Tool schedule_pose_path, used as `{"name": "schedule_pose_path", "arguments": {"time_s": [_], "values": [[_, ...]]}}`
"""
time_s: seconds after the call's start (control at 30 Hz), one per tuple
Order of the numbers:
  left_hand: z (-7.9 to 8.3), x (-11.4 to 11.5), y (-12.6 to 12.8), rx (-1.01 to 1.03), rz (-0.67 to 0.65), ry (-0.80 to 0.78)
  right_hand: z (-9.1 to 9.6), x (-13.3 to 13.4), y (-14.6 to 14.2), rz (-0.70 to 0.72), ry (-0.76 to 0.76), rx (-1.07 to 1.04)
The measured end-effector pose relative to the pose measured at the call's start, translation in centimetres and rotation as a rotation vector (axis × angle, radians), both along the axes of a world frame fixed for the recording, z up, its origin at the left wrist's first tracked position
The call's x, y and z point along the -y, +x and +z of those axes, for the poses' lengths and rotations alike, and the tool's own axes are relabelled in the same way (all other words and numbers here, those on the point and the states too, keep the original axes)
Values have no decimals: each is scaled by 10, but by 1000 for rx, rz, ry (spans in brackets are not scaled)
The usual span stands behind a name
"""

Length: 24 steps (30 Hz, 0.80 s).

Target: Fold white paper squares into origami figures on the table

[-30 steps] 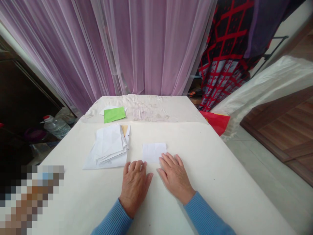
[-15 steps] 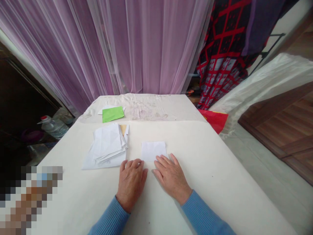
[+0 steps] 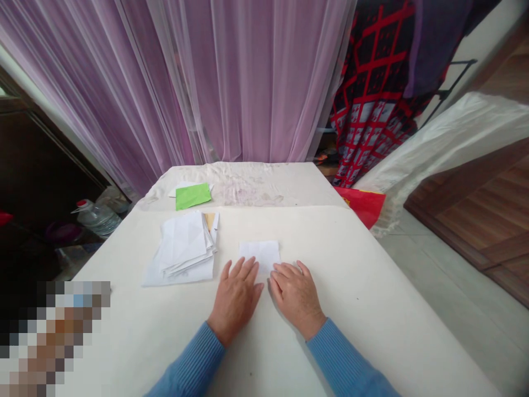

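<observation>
White paper lay under my fingertips: a small, nearly square sheet [image 3: 259, 255] flat on the table, with my left hand [image 3: 235, 299] and my right hand [image 3: 295, 292] at its near edge. My left fingers [image 3: 238, 270] were spread wide, palm down, their tips at the sheet's near left corner, though I could not tell exactly how far they overlapped it. My right fingers [image 3: 287, 270] lay narrower, close together, across its near right edge. Neither hand pinched or lifted anything, and a small gap stayed between them. Blue ribbed sleeves [image 3: 343, 358] covered both wrists.

Just left of the sheet, a pile of folded white papers [image 3: 182, 243] sat on a larger white sheet [image 3: 182, 278], with a thin yellowish paper edge [image 3: 210, 221] showing behind it. Farther off lay a green paper [image 3: 193, 196], partly over a white slip [image 3: 179, 190].

All of this rested on a white-covered table [image 3: 330, 309], whose far end had a creased, stained cloth [image 3: 256, 182]. Past its right corner hung a red bag [image 3: 361, 205]. Behind stood a sheer lilac curtain [image 3: 248, 82], with a red-patterned cloth [image 3: 372, 110] to its right. A plastic bottle with a red cap [image 3: 97, 218] sat low on the left. A pixelated patch hid the lower left corner.
</observation>
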<state>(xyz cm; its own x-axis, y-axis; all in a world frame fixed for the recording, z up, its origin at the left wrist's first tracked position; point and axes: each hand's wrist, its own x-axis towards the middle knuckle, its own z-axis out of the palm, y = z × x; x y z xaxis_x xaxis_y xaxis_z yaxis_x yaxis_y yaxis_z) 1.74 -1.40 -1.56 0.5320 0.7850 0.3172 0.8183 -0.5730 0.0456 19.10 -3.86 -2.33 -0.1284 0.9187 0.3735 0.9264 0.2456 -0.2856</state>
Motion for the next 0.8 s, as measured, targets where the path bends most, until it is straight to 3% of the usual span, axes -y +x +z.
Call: {"name": "schedule_pose_path", "arguments": {"time_s": [0.07, 0.13, 0.3, 0.57, 0.8], "values": [[-9, -9, 9, -16, -106, -20, 0, -1, 0, -5, -2, 6], [-17, -18, 15, -21, -119, -24, -1, -1, 0, -6, 0, 7], [-25, -33, 18, -51, -46, -15, -3, -2, 0, -7, 33, -14], [-22, -51, 20, -72, 68, -45, -3, -3, 1, -2, 59, -31], [-21, -50, 9, -55, 181, -48, -2, -1, 1, -27, 17, -42]]}}
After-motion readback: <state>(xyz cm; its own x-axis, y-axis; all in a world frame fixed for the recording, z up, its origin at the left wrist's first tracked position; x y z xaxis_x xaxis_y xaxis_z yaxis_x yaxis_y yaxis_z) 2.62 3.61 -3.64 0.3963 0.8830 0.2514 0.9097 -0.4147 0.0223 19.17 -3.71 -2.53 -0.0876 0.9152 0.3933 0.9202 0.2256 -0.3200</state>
